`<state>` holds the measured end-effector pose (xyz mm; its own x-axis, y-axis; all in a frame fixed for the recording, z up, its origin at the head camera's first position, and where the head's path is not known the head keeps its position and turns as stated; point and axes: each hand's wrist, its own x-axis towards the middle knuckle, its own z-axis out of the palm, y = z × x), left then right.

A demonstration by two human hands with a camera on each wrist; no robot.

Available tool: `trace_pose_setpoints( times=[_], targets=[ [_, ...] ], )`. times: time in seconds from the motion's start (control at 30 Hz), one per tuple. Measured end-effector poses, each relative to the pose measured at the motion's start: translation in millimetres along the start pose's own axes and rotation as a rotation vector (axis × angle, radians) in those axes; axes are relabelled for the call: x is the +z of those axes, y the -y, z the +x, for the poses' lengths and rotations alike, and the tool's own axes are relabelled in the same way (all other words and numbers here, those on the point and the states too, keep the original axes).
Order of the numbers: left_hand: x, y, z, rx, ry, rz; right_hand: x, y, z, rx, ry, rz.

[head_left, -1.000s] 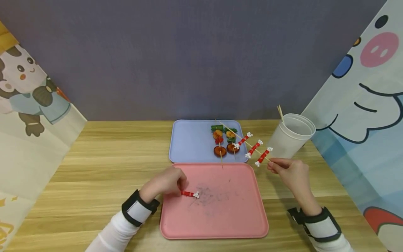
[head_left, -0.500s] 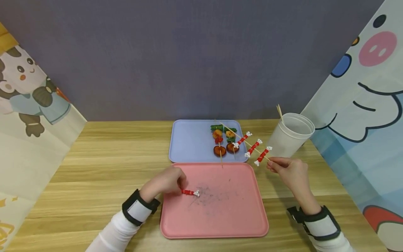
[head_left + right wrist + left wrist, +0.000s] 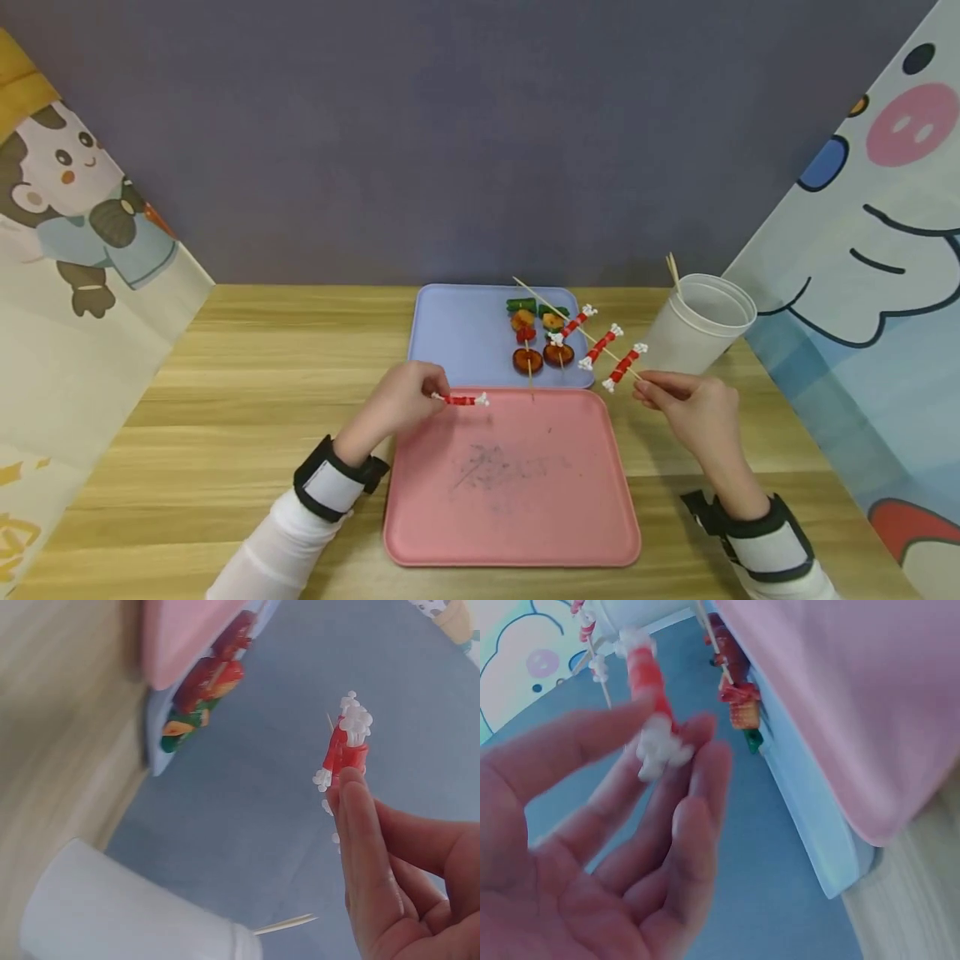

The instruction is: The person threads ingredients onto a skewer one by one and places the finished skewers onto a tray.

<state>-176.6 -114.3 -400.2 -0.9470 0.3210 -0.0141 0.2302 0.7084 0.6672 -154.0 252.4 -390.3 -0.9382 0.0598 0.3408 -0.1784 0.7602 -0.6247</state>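
My left hand (image 3: 401, 404) pinches a small enoki mushroom roll (image 3: 463, 401), a red-wrapped bundle with white knobbly ends, between thumb and fingers. It is raised over the far left part of the pink tray (image 3: 517, 529). The left wrist view shows the roll (image 3: 643, 671) pointing away from the fingertips. My right hand (image 3: 693, 408) pinches the near end of a bamboo skewer (image 3: 534, 293) that slants up to the left. Three similar rolls (image 3: 602, 347) are threaded crosswise on it. In the right wrist view the rolls (image 3: 351, 746) line up beyond the fingertips, partly hiding the stick.
Behind the pink tray lies a blue tray (image 3: 453, 333) with two loaded skewers (image 3: 527, 361) of green, orange, red and brown pieces. A white bucket (image 3: 678, 333) holding spare sticks (image 3: 672, 268) stands at the right. A grey wall (image 3: 450, 150) closes off the back.
My left hand has lifted the roll off the middle left of the pink tray and carried it away from me, towards the far edge. The right hand and its skewer stay nearly still.
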Motion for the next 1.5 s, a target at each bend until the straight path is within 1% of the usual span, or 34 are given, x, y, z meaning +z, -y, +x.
trace_pose_setpoints(
  times=[0.13,0.3,0.4,0.6,0.7,0.8,1.1,1.23,1.5],
  targets=[
    [-4.6,-3.1,5.2,-0.015,-0.114,-0.052,-3,10,-2.0,-0.005,-0.003,0.010],
    [-10.3,-5.4,9.1,-0.050,-0.229,-0.120,-5,19,-3.6,-0.007,-0.011,0.028],
    [-12.9,-7.4,10.5,-0.061,-0.296,-0.163,-6,23,-4.9,-0.019,-0.022,0.039],
    [-16.7,-10.6,15.0,-0.042,-0.450,-0.260,-6,33,-8.3,-0.066,-0.031,0.063],
    [-19.7,-11.4,18.8,-0.035,-0.508,-0.300,-5,37,-9.6,-0.079,-0.026,0.082],
    [-23.0,-12.7,22.4,-0.036,-0.542,-0.320,-3,40,-11.3,-0.081,-0.017,0.096],
    [-31.6,-15.2,32.7,-0.027,-0.613,-0.351,-2,47,-16.1,-0.098,-0.020,0.074],
    [-35.8,-14.5,36.4,-0.011,-0.647,-0.358,0,50,-17.3,-0.104,-0.022,0.056],
    [-44.4,-15.8,43.3,0.030,-0.706,-0.403,4,54,-16.3,-0.121,-0.016,0.038]
  ],
)
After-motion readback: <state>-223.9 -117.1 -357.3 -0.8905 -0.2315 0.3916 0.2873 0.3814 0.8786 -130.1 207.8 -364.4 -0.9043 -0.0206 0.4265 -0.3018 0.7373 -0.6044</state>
